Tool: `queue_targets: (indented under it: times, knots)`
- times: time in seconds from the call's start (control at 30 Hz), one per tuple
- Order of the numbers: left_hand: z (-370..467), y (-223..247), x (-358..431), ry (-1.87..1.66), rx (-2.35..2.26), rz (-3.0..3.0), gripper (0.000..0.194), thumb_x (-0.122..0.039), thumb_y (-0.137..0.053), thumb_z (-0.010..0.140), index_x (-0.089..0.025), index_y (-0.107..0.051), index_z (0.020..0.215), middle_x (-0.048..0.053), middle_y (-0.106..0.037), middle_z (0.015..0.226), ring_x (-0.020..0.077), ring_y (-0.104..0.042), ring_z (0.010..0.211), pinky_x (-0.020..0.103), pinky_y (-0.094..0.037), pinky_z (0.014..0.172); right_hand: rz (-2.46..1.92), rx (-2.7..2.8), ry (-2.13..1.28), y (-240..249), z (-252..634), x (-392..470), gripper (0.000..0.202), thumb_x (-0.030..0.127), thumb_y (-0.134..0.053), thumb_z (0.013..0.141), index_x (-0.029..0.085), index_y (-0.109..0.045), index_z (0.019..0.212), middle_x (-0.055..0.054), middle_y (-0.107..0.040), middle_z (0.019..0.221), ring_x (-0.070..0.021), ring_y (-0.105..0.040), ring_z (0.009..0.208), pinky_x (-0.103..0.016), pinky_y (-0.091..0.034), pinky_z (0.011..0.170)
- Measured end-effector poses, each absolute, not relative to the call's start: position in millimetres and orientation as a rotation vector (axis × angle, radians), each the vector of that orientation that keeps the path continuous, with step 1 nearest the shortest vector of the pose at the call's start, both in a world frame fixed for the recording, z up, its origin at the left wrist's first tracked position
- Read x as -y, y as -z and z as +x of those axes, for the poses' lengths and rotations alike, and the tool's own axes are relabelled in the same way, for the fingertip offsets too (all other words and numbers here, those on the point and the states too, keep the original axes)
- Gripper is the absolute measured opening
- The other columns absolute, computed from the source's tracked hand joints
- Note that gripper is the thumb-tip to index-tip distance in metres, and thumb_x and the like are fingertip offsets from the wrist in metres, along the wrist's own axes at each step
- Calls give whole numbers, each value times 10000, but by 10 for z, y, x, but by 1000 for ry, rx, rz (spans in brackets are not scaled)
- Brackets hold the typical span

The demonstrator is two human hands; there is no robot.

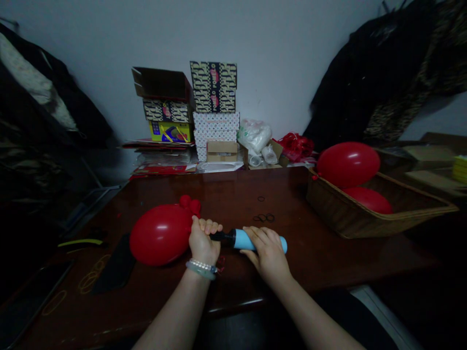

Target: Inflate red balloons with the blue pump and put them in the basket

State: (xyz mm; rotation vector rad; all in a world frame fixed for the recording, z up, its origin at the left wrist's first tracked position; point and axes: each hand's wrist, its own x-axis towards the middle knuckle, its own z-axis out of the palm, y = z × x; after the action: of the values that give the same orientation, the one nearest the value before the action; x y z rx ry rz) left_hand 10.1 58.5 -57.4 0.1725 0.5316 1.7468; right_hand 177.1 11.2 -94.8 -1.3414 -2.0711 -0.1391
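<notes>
My left hand (205, 238) is closed around the neck of an inflated red balloon (160, 235) and the black nozzle end of a hand pump. The balloon lies to the left of that hand, just over the table. My right hand (268, 250) wraps the light blue barrel of the balloon pump (241, 239), which lies level between both hands. Behind the left hand sit small uninflated red balloons (190, 204). How the balloon's mouth fits on the nozzle is hidden by my left fingers.
A wicker basket (339, 221) with two inflated red balloons (348, 164) stands at the right. Black bands (264, 218) lie mid-table; tan rubber bands (91, 278), a dark flat pad (117, 267) and a tablet-like slab (32, 301) lie left. Stacked boxes (215, 129) line the back wall.
</notes>
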Motion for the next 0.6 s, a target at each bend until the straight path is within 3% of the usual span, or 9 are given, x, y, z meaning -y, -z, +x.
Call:
queue_targets:
  times: [0.6]
  knots:
    - [-386,391,-678,-1863,-530,170,463,-345,-368,960,-194,-232,545,-67,-259,404,74,-299,347,237,-313,437,-1359,2017,230,947,2036,-227,488,325,-611,848,220,-503,1313,-79,-614,1227,-260,-517,1113,-448,-414,964]
